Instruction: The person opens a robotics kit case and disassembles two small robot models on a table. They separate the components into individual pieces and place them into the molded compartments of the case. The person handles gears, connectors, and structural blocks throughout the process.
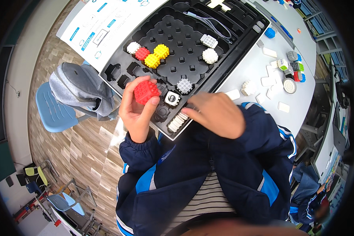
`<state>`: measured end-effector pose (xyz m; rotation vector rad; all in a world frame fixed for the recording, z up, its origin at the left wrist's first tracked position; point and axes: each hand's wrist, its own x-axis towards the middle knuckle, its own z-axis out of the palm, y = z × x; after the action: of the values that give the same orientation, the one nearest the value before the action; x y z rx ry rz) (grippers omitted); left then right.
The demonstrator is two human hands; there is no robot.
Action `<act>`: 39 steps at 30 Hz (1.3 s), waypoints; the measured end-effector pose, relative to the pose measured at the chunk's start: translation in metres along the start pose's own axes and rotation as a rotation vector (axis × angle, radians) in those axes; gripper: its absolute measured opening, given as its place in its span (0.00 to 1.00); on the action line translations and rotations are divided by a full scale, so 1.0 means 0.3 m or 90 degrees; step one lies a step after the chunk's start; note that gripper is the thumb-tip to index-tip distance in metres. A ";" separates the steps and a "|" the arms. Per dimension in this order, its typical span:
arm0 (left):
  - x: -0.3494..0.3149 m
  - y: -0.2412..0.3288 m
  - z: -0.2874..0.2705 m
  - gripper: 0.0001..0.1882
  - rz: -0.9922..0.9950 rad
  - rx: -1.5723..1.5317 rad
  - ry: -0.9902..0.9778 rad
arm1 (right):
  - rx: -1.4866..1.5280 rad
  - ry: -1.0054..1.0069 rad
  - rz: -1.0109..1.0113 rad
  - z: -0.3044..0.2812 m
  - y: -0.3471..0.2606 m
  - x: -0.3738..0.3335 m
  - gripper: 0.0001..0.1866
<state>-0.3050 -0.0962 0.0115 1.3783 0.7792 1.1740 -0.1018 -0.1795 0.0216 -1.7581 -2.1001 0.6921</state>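
Note:
My left hand (135,108) is closed around a red studded block (146,92), held over the near left part of a black compartment tray (161,35). Over the tray's near edge, my right hand (218,114) reaches to a row of thin white tiles (177,122) standing in a narrow slot. Its fingers are smeared by motion, so what they grip cannot be made out. Between the hands sit a white block with a dark round mark (172,98) and a grey studded block (184,86). Further in lie yellow blocks (156,56), a smaller red block (142,54) and white blocks (210,56).
A grey cable (210,25) lies in the tray's far part. Right of it, the white table (259,106) bears white tiles (268,81), a round white piece (290,85) and coloured blocks. A printed sheet (94,35) lies at left, above a chair with a grey backpack (80,86).

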 end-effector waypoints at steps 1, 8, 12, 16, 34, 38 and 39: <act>0.000 -0.001 -0.002 0.23 -0.002 0.001 0.001 | 0.063 0.013 -0.007 -0.035 0.018 -0.007 0.16; 0.012 -0.018 0.004 0.24 -0.002 0.024 -0.003 | 0.234 -0.133 -0.099 -0.210 0.116 -0.012 0.18; 0.008 -0.015 0.008 0.23 -0.021 -0.009 -0.016 | 0.242 0.056 -0.056 -0.132 0.083 0.003 0.21; 0.005 -0.005 0.004 0.23 -0.015 0.007 -0.012 | 0.222 0.085 -0.027 -0.075 0.064 -0.009 0.22; 0.013 -0.020 0.031 0.25 0.044 0.095 -0.024 | -0.149 0.223 -0.147 0.067 -0.012 0.006 0.11; 0.017 -0.032 0.047 0.30 0.029 0.088 -0.029 | -0.167 0.225 -0.159 0.077 -0.023 0.003 0.11; 0.016 -0.036 0.051 0.33 0.028 0.080 -0.036 | -0.160 0.225 -0.164 0.076 -0.023 0.000 0.11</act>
<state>-0.2875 -0.0947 0.0035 1.5323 0.7973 1.1308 -0.1196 -0.1842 0.0064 -1.5452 -2.1716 0.0427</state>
